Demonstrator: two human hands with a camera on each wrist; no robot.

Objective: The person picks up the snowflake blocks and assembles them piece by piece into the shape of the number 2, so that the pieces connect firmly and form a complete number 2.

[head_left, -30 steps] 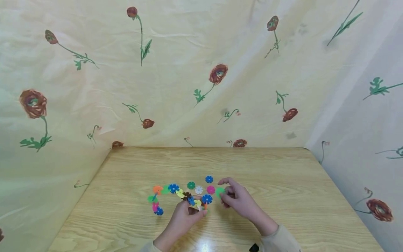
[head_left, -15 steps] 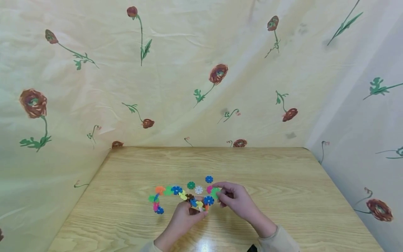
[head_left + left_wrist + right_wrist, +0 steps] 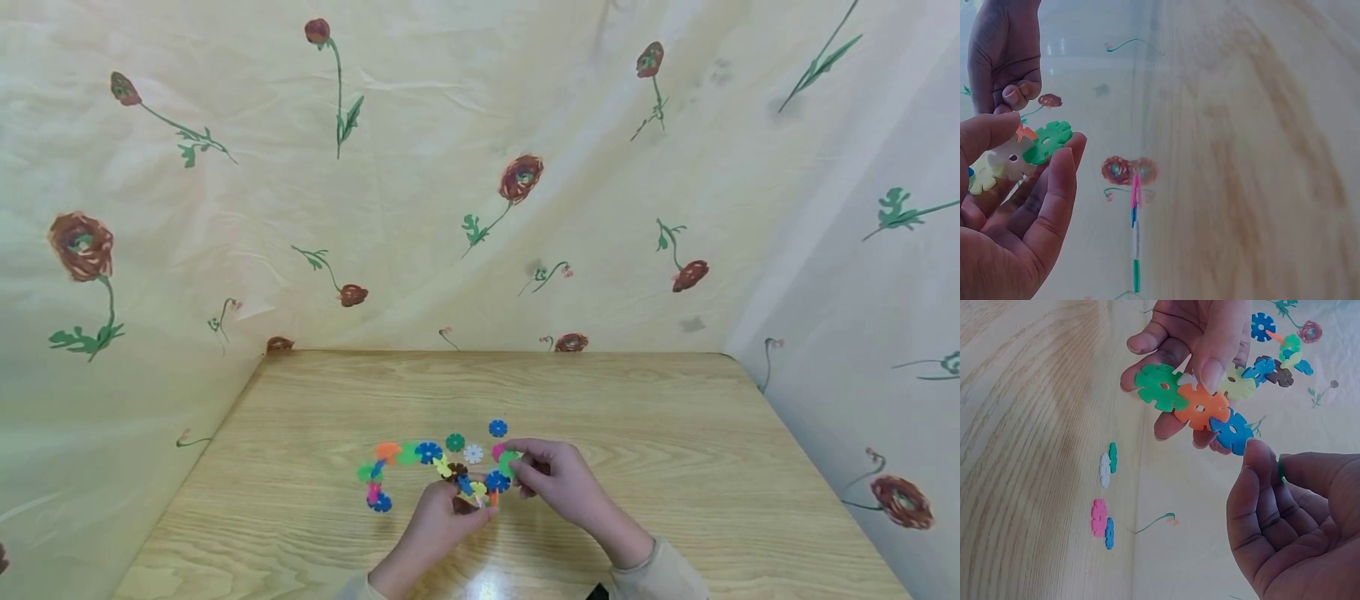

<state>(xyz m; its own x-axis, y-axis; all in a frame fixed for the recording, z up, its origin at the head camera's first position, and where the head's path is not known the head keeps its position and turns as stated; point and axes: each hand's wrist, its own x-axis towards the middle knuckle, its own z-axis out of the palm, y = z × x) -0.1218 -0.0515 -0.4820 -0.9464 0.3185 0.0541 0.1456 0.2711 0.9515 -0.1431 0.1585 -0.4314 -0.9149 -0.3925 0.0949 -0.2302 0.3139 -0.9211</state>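
"Where's the chain [image 3: 428, 452]?"
"In L fingers [image 3: 1054, 212], runs out L over tabletop [image 3: 637, 400]."
"Loose discs [image 3: 473, 454]?"
"4, on tabletop, behind chain's R part."
"Single disc [image 3: 507, 464]?"
"In R fingers [image 3: 1244, 506], nr chain's R end. Cloth [image 3: 420, 192] behind tabletop."

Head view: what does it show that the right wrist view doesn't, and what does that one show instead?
Only the head view shows the sleeves and a dark object at the bottom edge.

Only the right wrist view shows the inner side of the right hand and the broad face of the orange disc by the left hand.

Both show both hands, the disc chain, the pinched green disc, the loose white disc, the table and the flowered cloth.
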